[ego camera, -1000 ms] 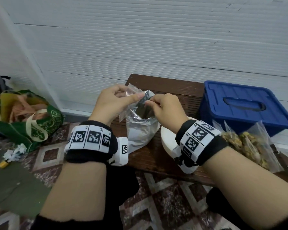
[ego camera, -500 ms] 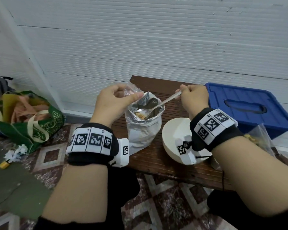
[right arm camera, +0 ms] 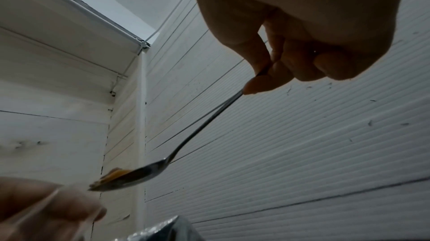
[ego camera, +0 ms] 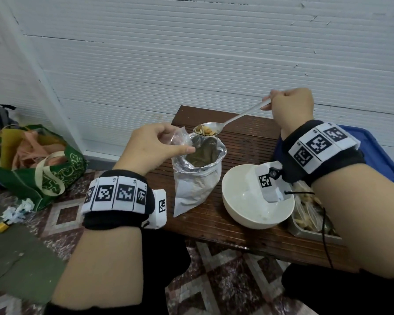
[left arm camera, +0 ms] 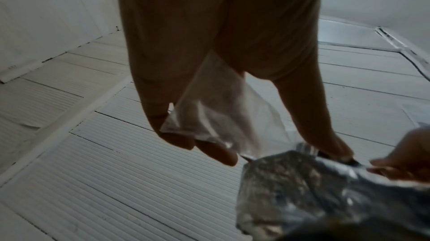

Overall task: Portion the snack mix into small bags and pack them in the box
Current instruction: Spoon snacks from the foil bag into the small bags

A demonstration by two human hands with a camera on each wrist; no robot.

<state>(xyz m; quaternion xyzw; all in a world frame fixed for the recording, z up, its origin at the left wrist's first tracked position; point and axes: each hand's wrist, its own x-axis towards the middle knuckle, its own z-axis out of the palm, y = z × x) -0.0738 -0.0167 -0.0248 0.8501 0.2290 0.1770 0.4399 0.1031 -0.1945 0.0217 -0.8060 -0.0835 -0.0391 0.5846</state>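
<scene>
A silver foil snack bag (ego camera: 198,178) stands open on the dark wooden bench (ego camera: 243,226). My left hand (ego camera: 155,146) pinches a small clear plastic bag (ego camera: 179,139) at the foil bag's rim; the left wrist view shows the clear bag (left arm camera: 216,112) between thumb and fingers, the foil bag (left arm camera: 314,186) below. My right hand (ego camera: 289,105) grips a metal spoon (ego camera: 228,122) by the handle. Its bowl holds yellow-brown snack mix (ego camera: 204,130) just above the foil bag's far rim, beside the clear bag. The right wrist view shows the spoon (right arm camera: 186,145) from below. The blue lidded box (ego camera: 378,155) sits right.
A white bowl (ego camera: 243,208) stands on the bench near its front edge, right of the foil bag. A metal tray with filled small bags (ego camera: 309,214) lies under my right forearm. A green tote bag (ego camera: 39,162) and paper scraps lie on the floor left.
My right hand let go of the foil bag's rim, took the spoon into the bag and has now lifted it out loaded with snack mix. The left hand has stayed in place.
</scene>
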